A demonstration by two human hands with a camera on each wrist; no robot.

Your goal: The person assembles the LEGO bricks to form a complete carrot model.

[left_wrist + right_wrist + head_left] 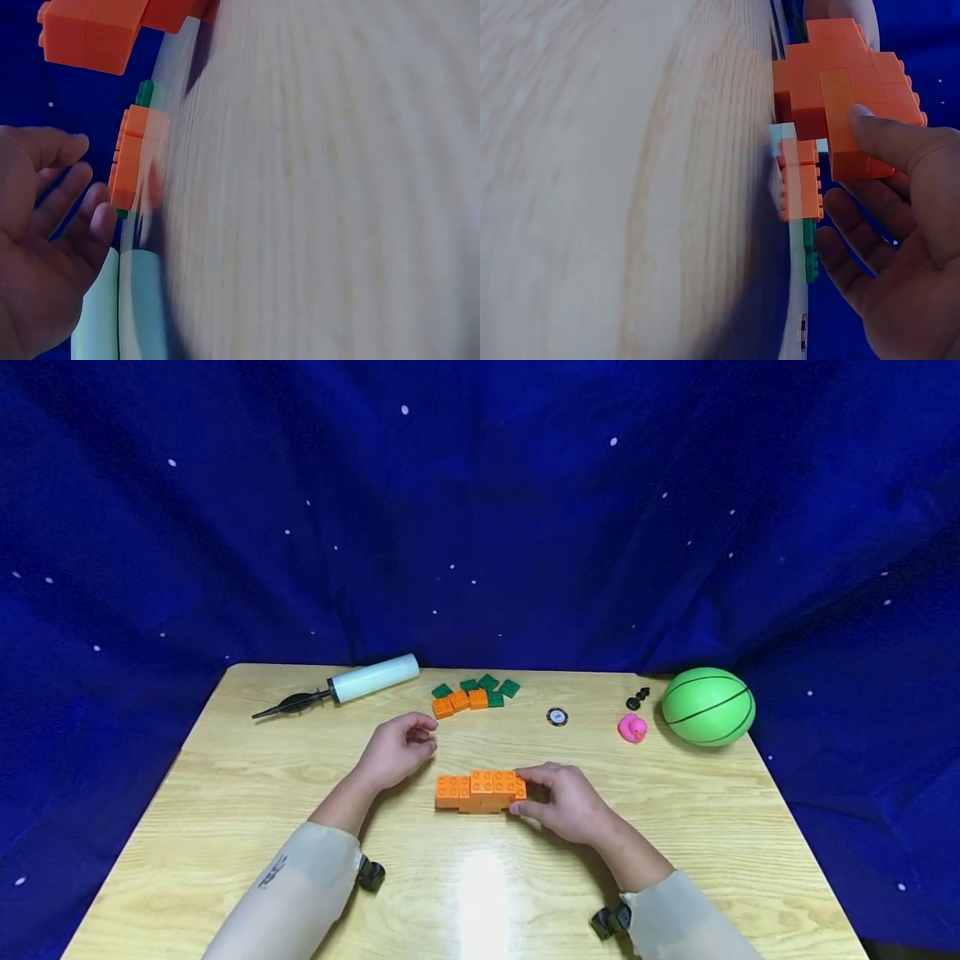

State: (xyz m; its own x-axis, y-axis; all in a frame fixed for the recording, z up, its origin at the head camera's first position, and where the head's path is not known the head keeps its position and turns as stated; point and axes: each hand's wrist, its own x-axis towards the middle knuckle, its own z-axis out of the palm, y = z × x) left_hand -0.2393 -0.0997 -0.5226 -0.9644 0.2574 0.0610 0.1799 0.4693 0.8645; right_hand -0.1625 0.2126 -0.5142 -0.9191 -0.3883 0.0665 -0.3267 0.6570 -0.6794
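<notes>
A joined block of orange toy bricks (480, 792) stands in front of me, studs up on its stepped top. My right hand (566, 802) pinches its right end; in the right wrist view the thumb (892, 139) presses the near face of the brick block (840, 97), while the other fingers spread below it. To the left, my left hand (397, 750) hovers with loosely bent fingers and nothing in them, between the block and the loose orange bricks (459, 700) farther back. Several flat green bricks (489, 682) lie around those loose ones.
A hand pump (375, 678) lies at the back left. Right of the bricks are a poker chip (557, 717), a pink rubber duck (632, 727), a small black piece (637, 698) and a green ball (708, 707) by the table's right edge. A blue curtain (480, 527) hangs behind.
</notes>
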